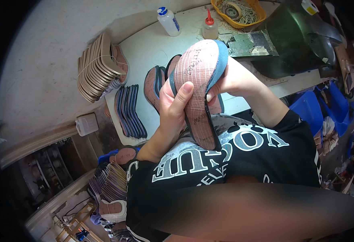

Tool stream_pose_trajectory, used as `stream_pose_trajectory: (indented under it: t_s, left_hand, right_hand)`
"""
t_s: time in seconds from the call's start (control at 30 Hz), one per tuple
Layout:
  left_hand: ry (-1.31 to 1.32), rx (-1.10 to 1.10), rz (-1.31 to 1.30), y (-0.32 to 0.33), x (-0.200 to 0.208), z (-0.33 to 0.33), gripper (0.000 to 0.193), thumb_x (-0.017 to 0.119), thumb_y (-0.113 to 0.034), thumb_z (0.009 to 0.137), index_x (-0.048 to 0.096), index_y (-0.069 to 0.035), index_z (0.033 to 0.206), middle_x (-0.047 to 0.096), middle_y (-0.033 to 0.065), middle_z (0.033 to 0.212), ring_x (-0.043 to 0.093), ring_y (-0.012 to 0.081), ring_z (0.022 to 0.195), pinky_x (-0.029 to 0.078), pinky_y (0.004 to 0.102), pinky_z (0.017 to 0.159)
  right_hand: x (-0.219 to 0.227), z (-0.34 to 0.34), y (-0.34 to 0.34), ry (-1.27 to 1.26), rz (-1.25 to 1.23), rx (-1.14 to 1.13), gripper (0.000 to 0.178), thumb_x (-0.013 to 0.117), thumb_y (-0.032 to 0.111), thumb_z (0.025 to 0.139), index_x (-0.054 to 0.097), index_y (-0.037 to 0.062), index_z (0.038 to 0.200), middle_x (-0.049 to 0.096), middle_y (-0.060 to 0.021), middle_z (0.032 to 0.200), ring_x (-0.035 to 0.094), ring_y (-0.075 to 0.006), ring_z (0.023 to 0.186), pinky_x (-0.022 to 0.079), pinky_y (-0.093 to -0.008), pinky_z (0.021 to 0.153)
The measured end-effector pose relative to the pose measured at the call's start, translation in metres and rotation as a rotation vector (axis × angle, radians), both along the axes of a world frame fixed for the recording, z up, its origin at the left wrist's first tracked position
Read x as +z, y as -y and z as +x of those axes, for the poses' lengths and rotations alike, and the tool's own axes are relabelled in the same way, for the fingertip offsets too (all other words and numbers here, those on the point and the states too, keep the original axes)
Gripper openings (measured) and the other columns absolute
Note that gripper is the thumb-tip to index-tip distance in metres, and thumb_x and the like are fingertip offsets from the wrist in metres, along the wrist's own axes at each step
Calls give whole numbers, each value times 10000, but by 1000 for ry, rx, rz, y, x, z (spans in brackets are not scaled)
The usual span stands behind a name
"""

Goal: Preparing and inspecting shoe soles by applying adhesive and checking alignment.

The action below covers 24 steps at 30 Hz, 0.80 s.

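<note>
Both my hands hold up a shoe insole [201,76] in front of my chest. Its pinkish-brown, lined underside faces up, with handwriting on the wider end and a dark blue strip along the edge. My left hand [173,103] grips the left edge, thumb lying on the underside. On the opposite edge my right hand [227,82] is closed around the blue strip, its thumb at the narrower middle. Behind my left hand, more insoles [152,82] with dark edges rest on the white table [144,46], partly hidden.
A row of blue-edged insoles [130,111] and a tied beige bundle [98,68] sit at the left. Farther back are a white bottle [169,23], a red-tipped bottle [210,28] and a yellow basket [253,22]. A dark green sewing machine [294,40] stands right, near blue bins [308,111].
</note>
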State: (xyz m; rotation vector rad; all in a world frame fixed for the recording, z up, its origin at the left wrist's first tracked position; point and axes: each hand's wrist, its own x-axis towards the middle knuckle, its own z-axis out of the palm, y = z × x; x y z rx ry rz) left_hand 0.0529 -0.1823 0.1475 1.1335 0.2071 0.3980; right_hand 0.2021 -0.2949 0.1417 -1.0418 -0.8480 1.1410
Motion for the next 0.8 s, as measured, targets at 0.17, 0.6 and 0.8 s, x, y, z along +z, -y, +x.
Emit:
stream_pose_trajectory:
  t_s: [0.17, 0.6, 0.8]
  left_hand:
    - [-24, -48, 16, -3, 8, -1, 452, 563, -309, 940, 495, 48, 1207, 644, 124, 1054, 638, 138, 897, 507, 259, 805]
    - [-20, 211, 220, -6, -13, 7, 297, 631, -143, 913, 573, 41, 1139, 660, 95, 1036, 617, 130, 927, 481, 270, 850]
    - [-64, 34, -153, -31, -31, 11, 261, 622, -160, 914, 592, 43, 1076, 674, 126, 1014, 663, 141, 832, 540, 266, 757]
  right_hand:
    - [-3, 1, 4, -182, -59, -9, 619, 841, -6, 615, 570, -20, 1172, 668, -72, 1030, 623, -160, 970, 502, -324, 868]
    - [6, 4, 0, 93, -213, -40, 266, 707, 259, 852, 663, -3, 851, 623, -25, 735, 585, -63, 642, 526, -220, 558]
    - [13, 0, 11, 122, -224, -13, 280, 698, 266, 854, 659, -11, 852, 589, -3, 726, 577, -61, 667, 512, -202, 540]
